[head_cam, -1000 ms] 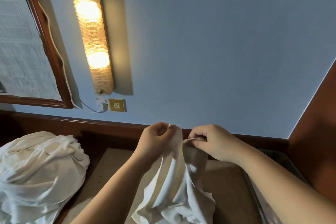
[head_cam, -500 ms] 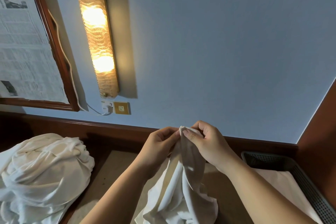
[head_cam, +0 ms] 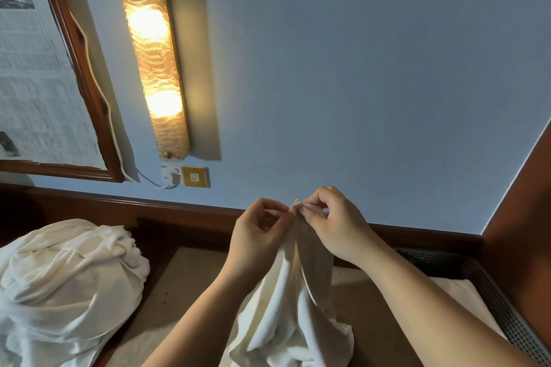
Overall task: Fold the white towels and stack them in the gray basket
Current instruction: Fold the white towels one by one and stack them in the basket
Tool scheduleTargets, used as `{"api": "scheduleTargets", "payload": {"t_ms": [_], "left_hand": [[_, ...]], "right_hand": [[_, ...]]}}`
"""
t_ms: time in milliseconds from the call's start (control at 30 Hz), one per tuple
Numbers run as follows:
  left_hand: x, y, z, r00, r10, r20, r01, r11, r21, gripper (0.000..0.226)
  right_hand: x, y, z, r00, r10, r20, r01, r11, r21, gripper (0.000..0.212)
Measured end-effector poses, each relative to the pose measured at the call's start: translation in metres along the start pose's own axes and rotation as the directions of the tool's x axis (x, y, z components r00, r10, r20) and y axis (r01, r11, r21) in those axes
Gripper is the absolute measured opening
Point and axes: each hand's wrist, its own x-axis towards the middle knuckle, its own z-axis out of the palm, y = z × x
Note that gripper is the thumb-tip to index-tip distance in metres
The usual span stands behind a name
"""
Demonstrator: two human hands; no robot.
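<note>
Two hands, left hand point(head_cam: 258, 229) and right hand point(head_cam: 334, 222), pinch one corner of a limp white cotton towel point(head_cam: 293, 304), lifting it to find its edge before folding, beside the gray perforated basket point(head_cam: 489, 283).

A long amber textured-glass wall lamp point(head_cam: 153, 53) glowed on the pale blue wall point(head_cam: 357, 68). Below it sat a brass socket plate point(head_cam: 195, 177) beside a white plug point(head_cam: 170, 175). A dark wood-framed newspaper print point(head_cam: 32, 68) hung to the left.
</note>
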Motion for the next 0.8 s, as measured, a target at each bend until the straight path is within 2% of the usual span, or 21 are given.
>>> {"api": "scheduleTargets", "payload": {"t_ms": [100, 267, 433, 533, 667, 733, 800], "left_hand": [[-0.003, 0.006, 0.011, 0.994, 0.112, -0.006, -0.109, 0.977, 0.186, 0.016], [-0.001, 0.003, 0.025, 0.945, 0.313, -0.094, -0.269, 0.909, 0.318, 0.017], [-0.003, 0.010, 0.041, 0.920, 0.365, -0.142, -0.313, 0.903, 0.293, 0.021], [-0.001, 0.020, 0.050, 0.898, 0.409, -0.164, -0.335, 0.875, 0.348, 0.029], [0.002, 0.032, 0.058, 0.923, 0.364, -0.126, -0.312, 0.899, 0.309, 0.027], [0.001, 0.039, 0.057, 0.973, 0.230, -0.034, -0.222, 0.961, 0.163, 0.026], [-0.003, 0.045, 0.053, 0.993, 0.088, 0.078, -0.085, 0.995, -0.043, 0.026]], "right_hand": [[0.007, -0.012, -0.012, 1.000, -0.012, 0.013, 0.012, 0.999, -0.030, 0.022], [0.018, -0.033, -0.038, 0.998, -0.056, -0.032, 0.055, 0.998, -0.032, 0.019], [0.024, -0.047, -0.058, 0.996, -0.059, -0.073, 0.053, 0.995, -0.082, 0.020], [0.026, -0.057, -0.066, 0.993, -0.071, -0.096, 0.061, 0.993, -0.105, 0.019], [0.026, -0.072, -0.079, 0.991, -0.072, -0.116, 0.056, 0.989, -0.135, 0.020], [0.023, -0.078, -0.087, 0.991, -0.069, -0.113, 0.054, 0.990, -0.130, 0.021], [0.020, -0.083, -0.092, 0.992, -0.062, -0.113, 0.050, 0.992, -0.113, 0.021]]}}
